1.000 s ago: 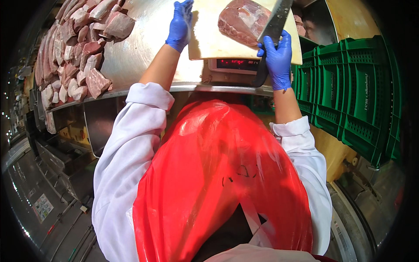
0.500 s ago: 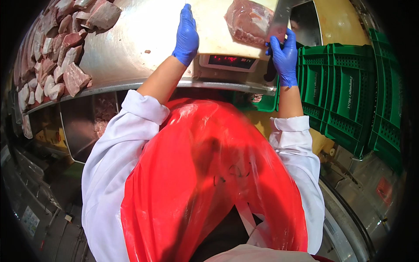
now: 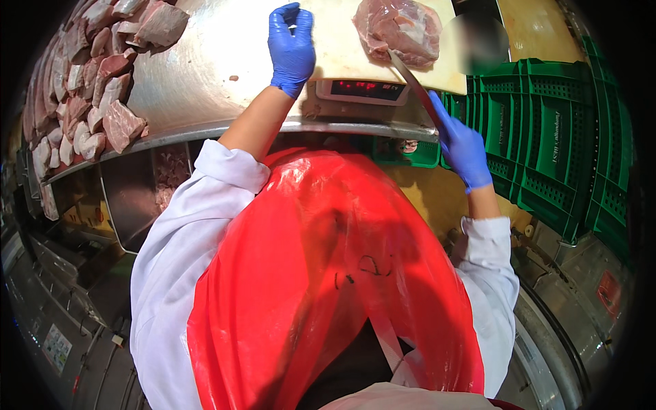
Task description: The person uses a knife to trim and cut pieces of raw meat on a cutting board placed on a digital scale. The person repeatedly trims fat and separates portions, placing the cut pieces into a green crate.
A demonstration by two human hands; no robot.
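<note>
My left hand (image 3: 290,51), in a blue glove, is at the left side of a pale cutting board (image 3: 333,41), fingers curled toward the thumb with nothing visible in them. My right hand (image 3: 461,147), also gloved, grips a long-bladed knife (image 3: 413,81); the blade angles up and left, its tip against the lower part of a raw meat piece (image 3: 403,31) on the board. The board rests over a scale (image 3: 360,92) with a red display on the steel table (image 3: 191,82).
Several cut meat pieces (image 3: 102,89) pile along the table's left. Green crates (image 3: 533,150) stand at right, another green crate (image 3: 396,154) under the table edge. A steel bin (image 3: 130,205) with scraps is below left. A dark blurred shape (image 3: 482,44) lies right of the board.
My right hand moved down and right, swinging the knife from upright at the meat's right side to diagonal at its lower part. My left hand's stretched fingers have curled.
</note>
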